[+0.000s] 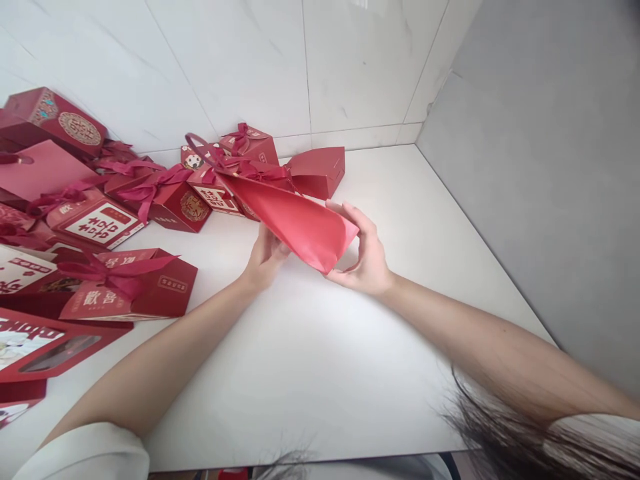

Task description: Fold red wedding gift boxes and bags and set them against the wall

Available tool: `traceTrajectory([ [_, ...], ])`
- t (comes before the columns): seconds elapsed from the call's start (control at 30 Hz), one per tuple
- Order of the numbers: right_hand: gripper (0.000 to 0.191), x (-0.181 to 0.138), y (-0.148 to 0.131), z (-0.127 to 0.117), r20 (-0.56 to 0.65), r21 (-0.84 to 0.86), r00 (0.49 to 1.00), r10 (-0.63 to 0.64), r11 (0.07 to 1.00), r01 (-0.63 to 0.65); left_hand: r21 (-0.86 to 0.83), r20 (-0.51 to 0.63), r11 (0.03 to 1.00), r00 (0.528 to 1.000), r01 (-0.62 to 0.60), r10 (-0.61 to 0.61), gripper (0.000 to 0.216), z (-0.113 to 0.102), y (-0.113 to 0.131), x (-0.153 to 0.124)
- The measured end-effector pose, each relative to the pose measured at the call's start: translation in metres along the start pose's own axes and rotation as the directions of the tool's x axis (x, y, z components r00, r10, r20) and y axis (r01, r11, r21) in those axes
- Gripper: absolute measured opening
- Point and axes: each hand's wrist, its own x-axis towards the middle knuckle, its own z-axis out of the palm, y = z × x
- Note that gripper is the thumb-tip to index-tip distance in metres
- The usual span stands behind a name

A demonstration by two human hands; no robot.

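A red paper gift bag is held tilted above the white table, its smooth side facing me. From its far left end rises a thin dark red loop handle. My left hand grips the bag's left side from below, with some fingertips hidden behind it. At the near right end, my right hand curves around the bag's edge, thumb low and fingers on top. Behind the bag stand a plain red box and a ribbon-tied red box, partly covered by it.
Several red gift boxes with ribbon bows crowd the left side of the white table. A red box with a window lies near the left edge. Marble-look tiles stand behind, and a grey wall borders the right.
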Motion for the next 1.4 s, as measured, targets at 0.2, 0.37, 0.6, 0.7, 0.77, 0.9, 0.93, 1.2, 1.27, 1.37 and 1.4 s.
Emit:
traceTrajectory([
  [0.2,0.088,0.0,-0.001,0.002,0.073,-0.103,0.986,-0.15,0.982,0.157,-0.192,0.208,0.98,0.978,0.042,-0.001,0.071,0.0,0.008,-0.003],
  [0.37,0.087,0.0,-0.002,0.003,0.101,-0.123,0.959,-0.266,0.953,0.277,-0.278,0.375,0.955,0.927,0.108,0.005,0.066,0.003,0.024,0.0],
  [0.6,0.084,-0.002,0.001,0.003,0.091,-0.111,0.984,-0.152,0.981,0.162,-0.251,0.232,0.948,0.963,0.197,-0.139,0.07,0.003,0.019,-0.005],
  [0.7,0.082,0.0,0.003,0.002,0.053,-0.075,0.985,-0.165,0.983,0.169,-0.301,0.143,0.943,0.984,0.142,-0.103,0.065,0.007,0.022,-0.003],
  [0.77,0.081,0.001,0.004,0.001,0.033,-0.049,0.983,-0.181,0.982,0.182,-0.366,0.14,0.917,0.984,0.156,-0.111,0.067,0.009,0.026,0.0],
  [0.9,0.075,0.002,0.002,0.001,0.013,-0.028,0.983,-0.181,0.983,0.181,-0.497,0.173,0.813,0.953,0.303,-0.249,0.081,0.012,0.036,0.002],
  [0.93,0.074,0.001,0.002,0.001,0.01,-0.025,0.984,-0.178,0.984,0.179,-0.527,0.184,0.782,0.944,0.331,-0.275,0.082,0.012,0.037,0.002],
  [1.2,0.057,0.001,0.005,-0.001,0.054,0.065,0.993,-0.1,0.993,0.097,-0.54,0.142,0.808,0.972,0.236,-0.19,0.075,0.015,0.026,0.0],
  [1.27,0.056,0.002,0.009,-0.001,0.081,0.109,0.995,-0.061,0.993,0.052,-0.484,0.142,0.844,0.972,0.232,-0.186,0.077,0.015,0.021,0.0],
  [1.37,0.056,0.003,0.012,-0.003,0.12,0.14,0.993,-0.015,0.99,-0.002,-0.419,0.157,0.877,0.97,0.234,-0.184,0.08,0.014,0.016,-0.001],
  [1.4,0.057,0.004,0.012,-0.004,0.129,0.145,0.992,-0.006,0.989,-0.013,-0.408,0.161,0.884,0.971,0.23,-0.178,0.08,0.013,0.016,-0.001],
])
